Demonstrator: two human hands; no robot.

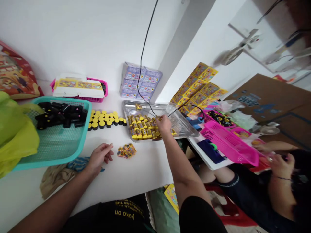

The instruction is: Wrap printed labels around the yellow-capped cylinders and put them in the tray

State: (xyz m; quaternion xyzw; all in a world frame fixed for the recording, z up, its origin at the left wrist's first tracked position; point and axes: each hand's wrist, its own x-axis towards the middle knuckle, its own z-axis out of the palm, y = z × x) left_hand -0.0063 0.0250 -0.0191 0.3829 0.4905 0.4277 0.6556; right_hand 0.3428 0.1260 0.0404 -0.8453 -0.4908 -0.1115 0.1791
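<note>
White tabletop (148, 165) gives left hand (100, 157) room: empty, loosely open; right hand (164, 125), grip unclear.

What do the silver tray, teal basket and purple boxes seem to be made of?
Tray: metal, likely steel, bright and polished; its rim throws back glints.
Teal basket: plastic by its look, smooth, one even colour, with a grid of holes.
Purple boxes: probably printed card, given flat faces and straight edges; finish unclear.
</note>
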